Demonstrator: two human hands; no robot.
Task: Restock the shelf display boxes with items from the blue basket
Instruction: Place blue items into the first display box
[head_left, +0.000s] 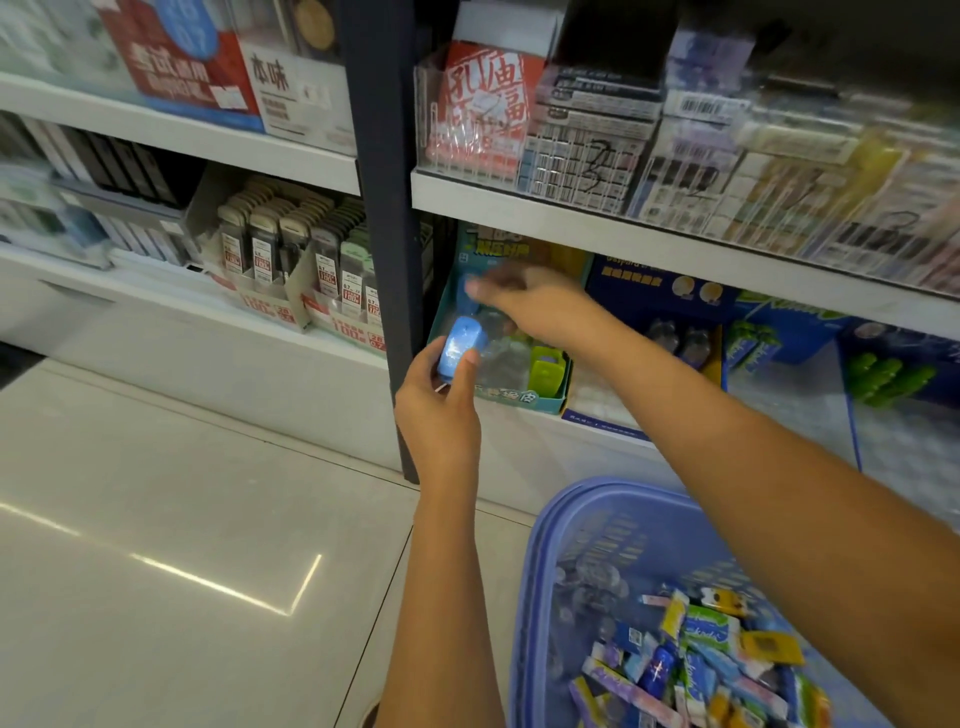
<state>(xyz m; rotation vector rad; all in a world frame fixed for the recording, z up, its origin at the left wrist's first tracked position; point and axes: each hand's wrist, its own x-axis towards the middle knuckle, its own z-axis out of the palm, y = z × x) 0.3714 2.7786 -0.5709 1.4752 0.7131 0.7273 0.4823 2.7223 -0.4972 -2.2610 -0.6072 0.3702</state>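
Blue item (460, 351) in left hand (439, 410), right hand (530, 306) blurred

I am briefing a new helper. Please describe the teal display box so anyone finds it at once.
Find the dark post between the shelf units. On the bottom shelf, directly right of it, stands the teal display box; the neighbouring box is dark blue.
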